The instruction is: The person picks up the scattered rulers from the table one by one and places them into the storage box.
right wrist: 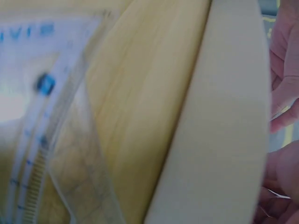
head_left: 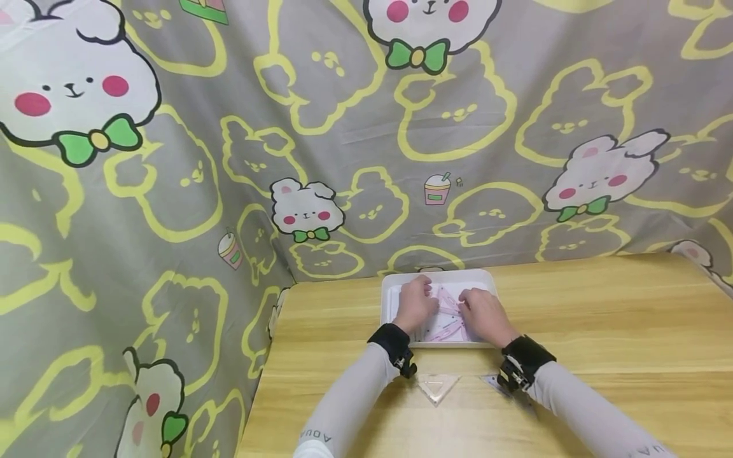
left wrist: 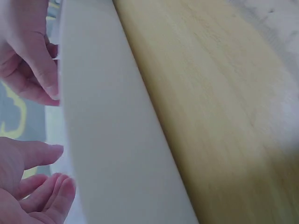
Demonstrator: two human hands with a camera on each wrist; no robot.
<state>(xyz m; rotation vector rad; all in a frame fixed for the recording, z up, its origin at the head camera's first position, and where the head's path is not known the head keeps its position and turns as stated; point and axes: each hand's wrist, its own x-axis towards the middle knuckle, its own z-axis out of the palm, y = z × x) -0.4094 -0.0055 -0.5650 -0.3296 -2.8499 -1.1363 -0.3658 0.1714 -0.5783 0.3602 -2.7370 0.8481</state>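
Reaching into the white tray [head_left: 390, 299], both hands worked among a loose pile of pink-edged rulers [head_left: 448, 317] lying flat on its floor. The tray sat on the wooden desk [head_left: 601, 331], close to the rabbit-print cloth [head_left: 229, 159] hung behind it. Left hand [head_left: 415, 304] lay over the tray's left half, fingers bent down onto the pile; right hand [head_left: 484, 314] lay over the right half, likewise bent. Whether either grip actually pinched a ruler could not be told: the head view was too small, and both wrist views showed mostly the tray's outer wall, with loosely curled fingertips [left wrist: 51, 88] beyond it. Judgement: hands were placed inside the tray because the rulers were gathered there, and the rim kept them from sliding out.

Rulers pointed several ways; the plainest ones ran their long axis slantwise across the tray, from its near left toward its far right. A clear triangle [head_left: 437, 386] lay flat on the desk just in front of the tray, between the wrists, apex toward the person. A second clear ruler [right wrist: 51, 154] lay in front of the tray, beside the right wrist.
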